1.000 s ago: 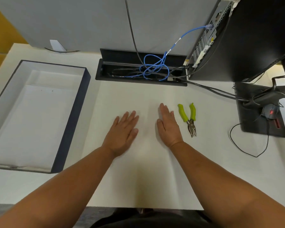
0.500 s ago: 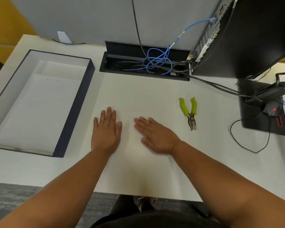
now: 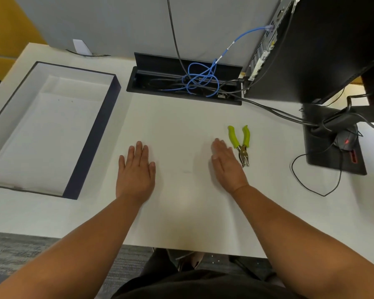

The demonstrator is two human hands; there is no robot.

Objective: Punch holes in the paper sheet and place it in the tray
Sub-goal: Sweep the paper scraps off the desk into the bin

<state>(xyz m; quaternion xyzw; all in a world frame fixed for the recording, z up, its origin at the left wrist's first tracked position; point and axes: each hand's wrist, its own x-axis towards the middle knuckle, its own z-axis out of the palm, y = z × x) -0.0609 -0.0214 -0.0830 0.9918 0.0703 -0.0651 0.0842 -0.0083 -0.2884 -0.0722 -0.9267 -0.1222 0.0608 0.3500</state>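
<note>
A white paper sheet (image 3: pixel 181 147) lies flat on the white desk (image 3: pixel 279 212), reaching from near the desk's back edge down to its front edge, where the sheet's lower edge hangs slightly over. Both hands rest on it palm down. The left hand (image 3: pixel 136 171) lies flat on the left part of the sheet with its fingers straight and close together, holding nothing. The right hand (image 3: pixel 227 165) lies on the right part of the sheet, fingers straight and angled a little toward the left, also holding nothing. Just beside the right hand, on its right, a hole punch (image 3: pixel 241 144) with yellow-green handles lies near the sheet's right edge, handles pointing toward the back of the desk and metal head toward the front; whether the hand touches it cannot be told. At the left end of the desk sits a large tray (image 3: pixel 91 145) with dark outer walls and a white inside, well apart from the left hand. Along the back edge of the desk an open cable slot (image 3: pixel 143 83) holds a tangle of blue cable (image 3: pixel 200 79). At the right end of the desk a black mouse (image 3: pixel 344 140) sits on a dark pad (image 3: pixel 324 162), under a black monitor (image 3: pixel 333 50).
</note>
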